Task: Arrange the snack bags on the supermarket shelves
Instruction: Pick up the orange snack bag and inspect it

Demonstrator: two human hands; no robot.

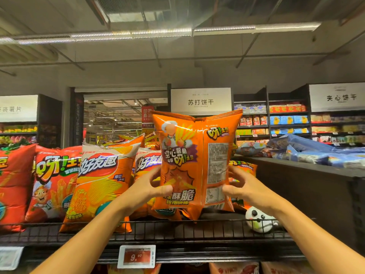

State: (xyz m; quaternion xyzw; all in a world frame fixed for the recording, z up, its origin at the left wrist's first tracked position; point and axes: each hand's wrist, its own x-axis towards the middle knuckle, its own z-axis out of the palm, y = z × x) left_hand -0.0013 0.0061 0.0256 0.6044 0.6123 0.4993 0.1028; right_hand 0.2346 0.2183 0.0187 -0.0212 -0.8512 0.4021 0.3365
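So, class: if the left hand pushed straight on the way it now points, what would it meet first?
The left hand already grips the orange snack bag. Straight on, it would probably meet the white-and-orange bags just behind, though depth is unclear.

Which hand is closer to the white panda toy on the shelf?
Right. The right hand grips the orange bag's right edge, just above and left of the panda toy. The left hand grips the bag's left edge, farther away.
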